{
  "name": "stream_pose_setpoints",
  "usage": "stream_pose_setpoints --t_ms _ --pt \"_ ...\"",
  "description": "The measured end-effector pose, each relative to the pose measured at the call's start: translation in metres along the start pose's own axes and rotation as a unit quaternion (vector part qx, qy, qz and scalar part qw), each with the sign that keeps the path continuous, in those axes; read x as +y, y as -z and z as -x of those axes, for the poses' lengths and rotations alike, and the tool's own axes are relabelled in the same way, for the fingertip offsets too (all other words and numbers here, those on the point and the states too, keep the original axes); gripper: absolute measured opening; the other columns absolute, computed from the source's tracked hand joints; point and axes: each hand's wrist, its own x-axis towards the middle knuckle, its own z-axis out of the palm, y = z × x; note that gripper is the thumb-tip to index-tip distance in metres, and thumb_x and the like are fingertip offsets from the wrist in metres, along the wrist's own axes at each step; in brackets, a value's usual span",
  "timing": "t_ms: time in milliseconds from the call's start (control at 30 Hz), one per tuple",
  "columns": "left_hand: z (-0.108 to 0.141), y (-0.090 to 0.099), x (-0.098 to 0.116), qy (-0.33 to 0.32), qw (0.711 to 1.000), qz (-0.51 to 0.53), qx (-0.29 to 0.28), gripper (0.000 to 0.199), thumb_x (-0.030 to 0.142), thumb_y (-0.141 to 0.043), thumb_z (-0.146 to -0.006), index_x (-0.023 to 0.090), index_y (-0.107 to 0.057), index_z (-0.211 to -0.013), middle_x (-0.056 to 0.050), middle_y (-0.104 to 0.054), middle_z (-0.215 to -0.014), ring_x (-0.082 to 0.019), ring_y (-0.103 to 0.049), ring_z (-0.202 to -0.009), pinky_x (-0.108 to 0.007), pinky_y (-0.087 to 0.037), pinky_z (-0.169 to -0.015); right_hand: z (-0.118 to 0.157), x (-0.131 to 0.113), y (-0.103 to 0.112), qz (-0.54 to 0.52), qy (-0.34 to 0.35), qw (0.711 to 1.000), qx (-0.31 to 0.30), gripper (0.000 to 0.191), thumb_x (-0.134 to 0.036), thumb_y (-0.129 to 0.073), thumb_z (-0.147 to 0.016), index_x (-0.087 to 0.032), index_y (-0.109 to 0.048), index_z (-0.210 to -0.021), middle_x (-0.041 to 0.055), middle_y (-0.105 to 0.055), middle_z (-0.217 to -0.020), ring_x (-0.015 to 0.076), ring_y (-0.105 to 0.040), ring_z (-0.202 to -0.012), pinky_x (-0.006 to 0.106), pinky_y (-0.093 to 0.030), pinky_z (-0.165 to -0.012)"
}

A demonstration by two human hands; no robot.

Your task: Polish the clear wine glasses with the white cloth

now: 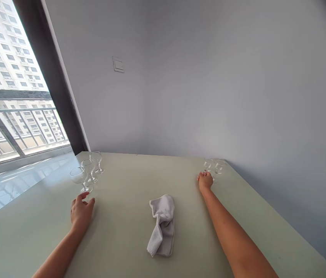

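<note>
Our left hand [81, 210] is released, thumb and fingers parted in a loose curve, with its fingertips just beside the foot of the nearest left glass [79, 177]; we cannot tell whether they touch it. Beyond that hand, this stemmed glass stands upright, and behind it the middle left glass [87, 166] and the far left glass [95, 157] follow in a slanting row leading away and slightly to the right. Our right hand [205, 180] has its fingers curled in at the lower part of the inner right glass [208, 165], whose bowl shows just beyond the knuckles; the hand covers much of the base, so we cannot tell whether we grip it. The outer right glass [220, 166] stands just to the right of the inner one, beyond the same hand. Between our forearms, nearer to us than either hand, a crumpled pale cloth [163, 226] lies on the pale table [139, 185], well apart from both hands. Past the hands and the far table edge rise the grey walls [194, 77], with a switch plate [118, 65] on the left one. Farther out to the left of our left hand is a window [15, 77] with a railing [32, 125] across the view. We count five glasses, three on the left and two visible on the right, one cloth and one switch plate.
</note>
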Motion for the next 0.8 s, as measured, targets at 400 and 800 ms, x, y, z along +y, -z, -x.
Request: stream_pose_setpoints --t_ms 400,800 --pt "0.082 -0.046 0.127 -0.180 0.902 0.268 -0.288 0.031 0.036 -0.061 -0.061 0.020 -0.063 -0.088 -0.002 -0.059 -0.081 -0.009 -0.044 -0.056 -0.023 -0.037 -0.057 0.169 -0.079 -0.062 -0.048 0.133 0.889 -0.436 0.045 -0.030 -0.054 -0.068 -0.018 -0.054 -0.112 -0.0032 -0.061 -0.057 0.0084 -0.047 -0.035 0.021 -0.041 -0.036" --pt "0.036 -0.011 0.077 -0.039 0.959 0.238 -0.147 0.034 0.048 -0.051 -0.069 0.015 -0.058 -0.065 -0.002 -0.060 -0.064 -0.012 -0.051 -0.057 -0.023 -0.033 -0.053 0.195 -0.073 -0.008 0.062 0.233 0.827 -0.508 0.058 -0.030 -0.049 -0.074 -0.032 -0.033 -0.130 0.0054 -0.058 -0.111 0.0130 -0.060 -0.064 0.028 -0.052 -0.057"
